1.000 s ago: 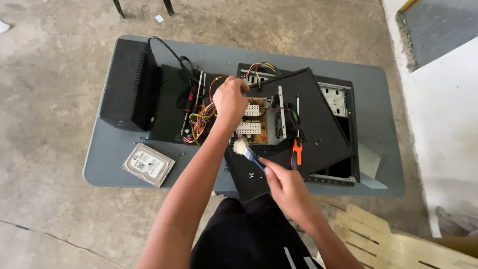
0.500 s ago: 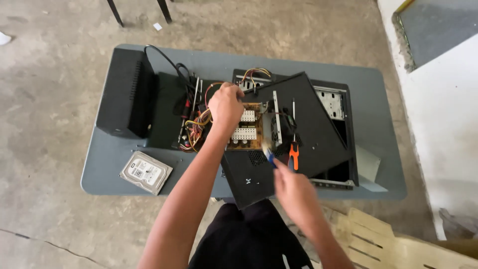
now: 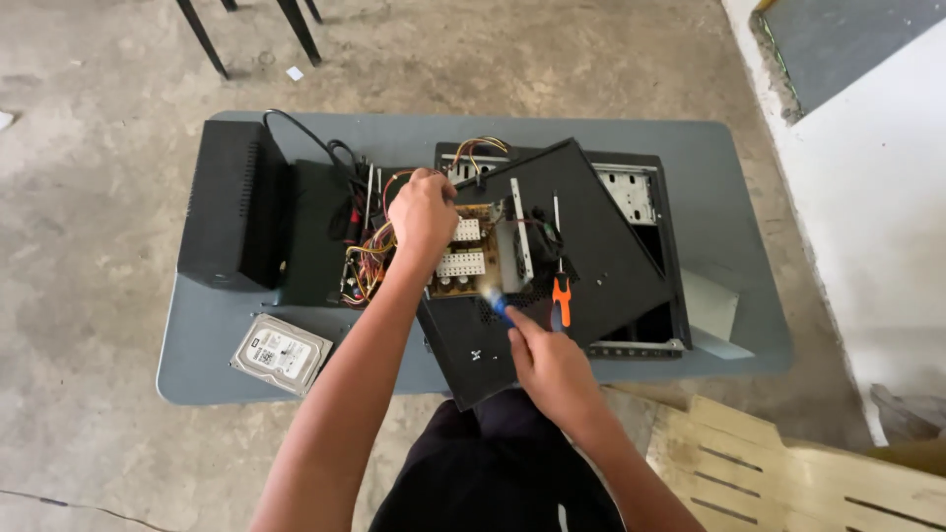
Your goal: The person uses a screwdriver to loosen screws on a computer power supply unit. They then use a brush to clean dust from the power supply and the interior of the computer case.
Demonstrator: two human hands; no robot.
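What is being gripped under the left hand [image 3: 422, 219] is being hidden by its own knuckles; whether anything is held cannot be told. The brush [image 3: 496, 301] is blurred, its blue handle being clasped in the closed right hand [image 3: 548, 366], bristles being pressed at the circuit board [image 3: 463, 258] just below the left hand. An orange screwdriver [image 3: 559, 284] is being left lying on the tilted black panel [image 3: 562, 266]. A hard drive [image 3: 281, 353] is being seen on the grey table [image 3: 709, 158], beside a black box [image 3: 232, 217].

Left hand [image 3: 422, 215] reaches forward, fingers curled down; right hand [image 3: 548, 366] closed in a grip.
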